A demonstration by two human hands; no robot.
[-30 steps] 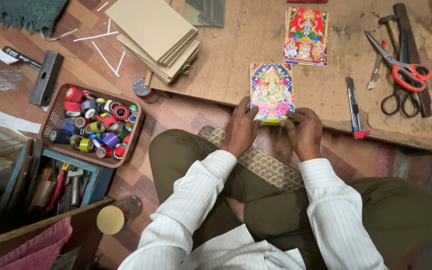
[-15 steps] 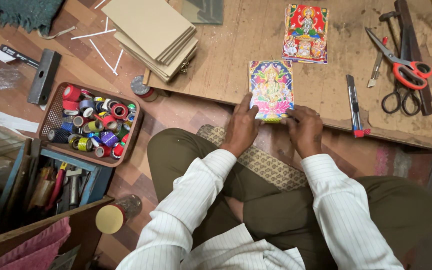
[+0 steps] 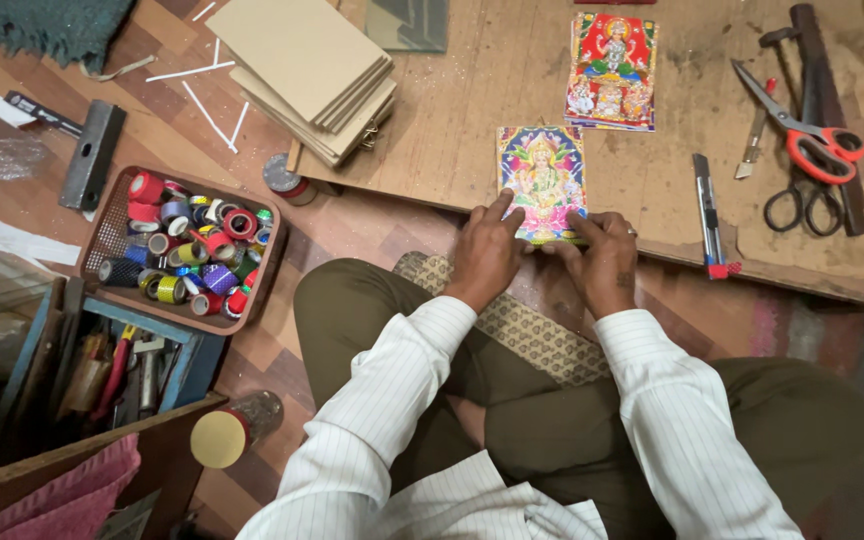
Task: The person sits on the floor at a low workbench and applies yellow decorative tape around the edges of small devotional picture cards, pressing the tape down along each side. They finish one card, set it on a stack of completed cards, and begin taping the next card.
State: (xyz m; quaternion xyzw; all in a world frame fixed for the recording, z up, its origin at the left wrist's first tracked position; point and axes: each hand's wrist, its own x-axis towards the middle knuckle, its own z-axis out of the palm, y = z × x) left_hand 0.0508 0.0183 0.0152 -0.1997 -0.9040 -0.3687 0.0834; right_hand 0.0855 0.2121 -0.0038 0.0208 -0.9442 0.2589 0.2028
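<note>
I see both hands pressing at the near edge of a small, glossy, brightly coloured devotional picture card [image 3: 543, 183] that lies flat on the low wooden board [image 3: 472, 110], close to its front edge. The left hand [image 3: 487, 255] is spread almost flat, its fingers laid on the card's lower left corner; the right hand [image 3: 604, 260] is half curled, its fingertips pinching or pressing the lower right corner. Neither lifts the card; I judge the step in hand to be smoothing or fixing its bottom edge. The next move, as I read it, calls for even pressure along that edge without sliding the card off square.

A second, red-toned picture card [image 3: 612, 70] lies further out on the board, a red-tipped utility knife [image 3: 708, 215] just right of the hands, and red-handled scissors [image 3: 802, 135] beyond. A brown tray of coloured tape rolls [image 3: 187, 250] sits on the floor to the left.

Against the earlier frames, the hands sit in nearly the same place; the card has not shifted.
</note>
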